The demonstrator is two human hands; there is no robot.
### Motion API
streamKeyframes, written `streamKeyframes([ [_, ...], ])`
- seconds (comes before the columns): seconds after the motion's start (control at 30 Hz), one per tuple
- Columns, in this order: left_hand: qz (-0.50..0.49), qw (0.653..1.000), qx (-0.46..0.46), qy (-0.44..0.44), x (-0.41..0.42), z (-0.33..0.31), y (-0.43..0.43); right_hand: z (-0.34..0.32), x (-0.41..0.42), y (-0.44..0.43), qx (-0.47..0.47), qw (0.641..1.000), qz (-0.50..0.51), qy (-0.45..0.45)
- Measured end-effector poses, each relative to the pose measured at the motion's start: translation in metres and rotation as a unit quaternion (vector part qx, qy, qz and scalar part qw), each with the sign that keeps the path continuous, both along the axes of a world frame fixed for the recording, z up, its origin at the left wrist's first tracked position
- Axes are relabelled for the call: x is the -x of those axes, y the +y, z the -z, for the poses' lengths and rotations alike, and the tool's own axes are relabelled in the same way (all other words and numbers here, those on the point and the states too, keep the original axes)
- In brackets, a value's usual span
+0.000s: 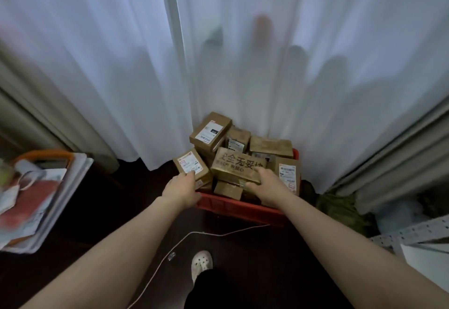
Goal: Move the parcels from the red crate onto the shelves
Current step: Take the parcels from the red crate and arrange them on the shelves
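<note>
The left hand (181,188) is curling its fingers over the near edge of a small labelled parcel (192,165); the right hand (267,184) is gripping the big printed parcel (237,166) between the two hands, thumb on its near side. Both parcels are lying on top of the heap in the red crate (233,207), right under the hands. Lifting each straight up is looking safest, since neighbours are leaning against them. I am counting one crate and at least eight parcels showing

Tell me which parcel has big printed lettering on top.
The wide central box, gripped by the right hand; others carry only white labels or plain cardboard.
</note>
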State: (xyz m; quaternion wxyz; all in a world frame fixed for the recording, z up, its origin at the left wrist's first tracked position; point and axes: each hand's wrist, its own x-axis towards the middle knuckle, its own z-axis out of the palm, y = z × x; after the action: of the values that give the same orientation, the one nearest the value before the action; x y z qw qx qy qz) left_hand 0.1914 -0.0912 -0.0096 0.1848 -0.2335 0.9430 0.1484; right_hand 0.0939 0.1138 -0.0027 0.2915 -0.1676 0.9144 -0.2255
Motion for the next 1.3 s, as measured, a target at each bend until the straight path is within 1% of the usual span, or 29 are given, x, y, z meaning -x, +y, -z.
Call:
streamKeyframes([
  [0.17, -0.017, 0.999, -0.035, -0.012, 0.064, 0.020, -0.052, 0.018, 0.053, -0.055, -0.007, 1.000, 0.003, -0.025],
  [0.3, -0.002, 0.997, -0.077, -0.025, 0.111, 0.040, -0.094, 0.035, 0.092, -0.101, -0.020, 0.999, 0.027, -0.042],
  [0.43, 0.006, 0.995, -0.096, -0.039, 0.151, 0.062, -0.132, 0.057, 0.125, -0.144, -0.007, 0.997, 0.046, -0.063],
  [0.53, -0.008, 0.991, -0.124, -0.050, 0.176, 0.080, -0.150, 0.078, 0.141, -0.166, -0.003, 0.995, 0.052, -0.087],
  [0.67, -0.051, 0.986, -0.155, -0.036, 0.206, 0.104, -0.166, 0.106, 0.167, -0.190, 0.007, 0.989, 0.082, -0.121],
  [0.83, -0.129, 0.974, -0.188, -0.006, 0.240, 0.142, -0.186, 0.142, 0.201, -0.218, 0.055, 0.973, 0.152, -0.167],
  [0.93, -0.179, 0.960, -0.214, 0.000, 0.256, 0.161, -0.192, 0.165, 0.216, -0.230, 0.083, 0.961, 0.183, -0.189],
  [1.03, -0.226, 0.946, -0.231, 0.027, 0.266, 0.179, -0.194, 0.191, 0.222, -0.239, 0.104, 0.943, 0.225, -0.220],
  [1.23, -0.233, 0.934, -0.267, 0.047, 0.273, 0.200, -0.191, 0.220, 0.222, -0.254, 0.143, 0.907, 0.273, -0.286],
  [1.3, -0.229, 0.937, -0.257, 0.058, 0.275, 0.199, -0.191, 0.224, 0.223, -0.255, 0.157, 0.896, 0.289, -0.298],
])
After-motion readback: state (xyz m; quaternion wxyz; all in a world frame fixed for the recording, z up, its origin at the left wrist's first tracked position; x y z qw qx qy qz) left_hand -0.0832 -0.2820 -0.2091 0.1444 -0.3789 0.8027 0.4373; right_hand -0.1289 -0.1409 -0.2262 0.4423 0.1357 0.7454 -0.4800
